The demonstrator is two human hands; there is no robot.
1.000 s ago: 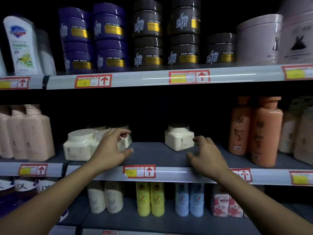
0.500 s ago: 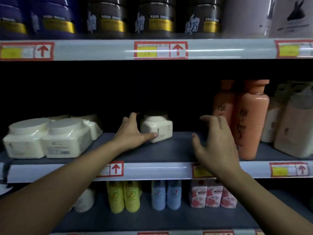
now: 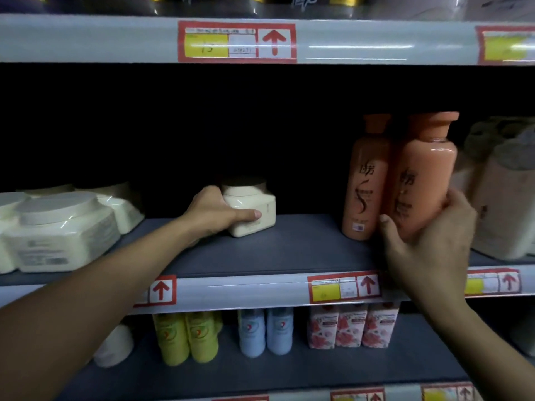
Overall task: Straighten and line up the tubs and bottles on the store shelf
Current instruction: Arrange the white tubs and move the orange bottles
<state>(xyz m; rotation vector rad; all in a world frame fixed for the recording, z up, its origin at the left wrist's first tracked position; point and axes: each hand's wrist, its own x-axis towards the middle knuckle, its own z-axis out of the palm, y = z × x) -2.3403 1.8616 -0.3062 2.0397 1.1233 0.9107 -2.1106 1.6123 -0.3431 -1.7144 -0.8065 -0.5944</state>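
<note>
**Both hands gripping stock on the middle shelf**

The right hand (image 3: 428, 250) wraps the front orange bottle (image 3: 422, 180) near the shelf (image 3: 289, 250) edge; a second orange bottle (image 3: 364, 180) touches its left side; farther back, the left hand (image 3: 214, 212) grips a lone cream tub (image 3: 252, 209).

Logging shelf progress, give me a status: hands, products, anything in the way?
Left hand grips lone square cream tub. Right hand grips front orange bottle. Shelf between them bare.
</note>
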